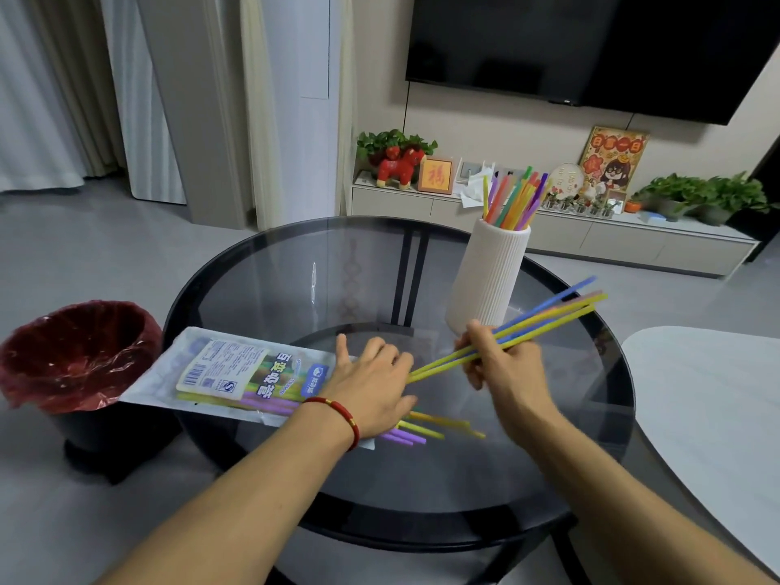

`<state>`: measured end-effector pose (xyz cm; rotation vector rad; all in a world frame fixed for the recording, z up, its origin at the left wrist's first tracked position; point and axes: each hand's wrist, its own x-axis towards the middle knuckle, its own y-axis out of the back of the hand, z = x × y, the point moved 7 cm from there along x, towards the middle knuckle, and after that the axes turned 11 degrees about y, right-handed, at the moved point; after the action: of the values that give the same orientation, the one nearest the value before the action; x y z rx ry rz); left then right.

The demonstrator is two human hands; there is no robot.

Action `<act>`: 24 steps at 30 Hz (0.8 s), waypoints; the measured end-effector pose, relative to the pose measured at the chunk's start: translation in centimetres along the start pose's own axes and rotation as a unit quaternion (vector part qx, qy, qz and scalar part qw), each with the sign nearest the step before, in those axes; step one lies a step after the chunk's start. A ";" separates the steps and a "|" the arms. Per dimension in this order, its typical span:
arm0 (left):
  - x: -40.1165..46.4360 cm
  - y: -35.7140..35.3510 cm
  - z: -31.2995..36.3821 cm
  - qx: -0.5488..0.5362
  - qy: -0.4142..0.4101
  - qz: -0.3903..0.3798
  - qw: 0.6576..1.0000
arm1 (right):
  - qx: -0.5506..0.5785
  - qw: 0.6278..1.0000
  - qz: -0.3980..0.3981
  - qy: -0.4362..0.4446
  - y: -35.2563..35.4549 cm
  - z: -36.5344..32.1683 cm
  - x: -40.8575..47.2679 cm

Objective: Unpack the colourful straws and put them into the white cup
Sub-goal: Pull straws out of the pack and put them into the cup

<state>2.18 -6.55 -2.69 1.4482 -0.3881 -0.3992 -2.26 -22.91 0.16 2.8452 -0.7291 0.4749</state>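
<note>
Left hand [371,384] flat, palm down, fingers spread, forearm reaching forward. Right hand [502,361] raised, fingers curled closed.

A single wide-angle head camera looks forward and down from just above the near edge of the round glass bench [261,263], close enough that both forearms fill the lower frame, with the far wall's dark screen [591,44] apparently bowed by lens distortion.
</note>
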 end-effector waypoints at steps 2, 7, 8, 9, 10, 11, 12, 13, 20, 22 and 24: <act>0.1 -1.0 -1.0 -0.009 0.020 -0.040 0.999 | -0.060 0.997 -0.005 0.040 2.5 -2.1 1.2; 0.3 -1.7 -1.5 -0.020 0.021 -0.067 0.997 | -0.259 0.952 -0.056 0.153 5.9 -8.6 3.5; 0.2 -1.7 -1.4 -0.020 0.019 -0.067 0.997 | -0.289 0.939 -0.071 0.173 5.7 -9.6 4.1; 0.2 -1.8 -1.4 -0.018 0.017 -0.067 0.997 | -0.321 0.924 -0.083 0.192 5.2 -10.3 4.6; 0.2 -1.8 -1.4 -0.017 0.016 -0.067 0.997 | -0.357 0.907 -0.096 0.202 4.6 -10.6 5.0; 0.2 -1.8 -1.4 -0.015 0.017 -0.069 0.997 | -0.389 0.892 -0.112 0.202 3.7 -10.2 5.2; 0.1 -1.8 -1.3 -0.014 0.018 -0.070 0.997 | -0.418 0.878 -0.131 0.193 2.8 -9.0 5.1; 0.1 -1.8 -1.3 -0.013 0.019 -0.070 0.997 | -0.438 0.869 -0.148 0.177 2.0 -7.4 4.8; 0.0 -1.7 -1.3 -0.006 0.018 -0.070 0.997 | -0.381 0.905 -0.100 0.162 1.9 -2.5 4.0; 0.2 -1.8 -1.2 -0.008 0.020 -0.067 0.998 | -0.316 0.935 -0.086 0.134 2.2 -1.8 4.0; 0.3 -2.1 -1.0 -0.015 0.026 -0.063 0.998 | -0.277 0.951 -0.120 0.069 1.7 0.2 3.0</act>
<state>2.88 -6.02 -4.84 1.4558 -0.2495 -0.4656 -0.56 -25.71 1.13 2.3028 -0.3995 0.3557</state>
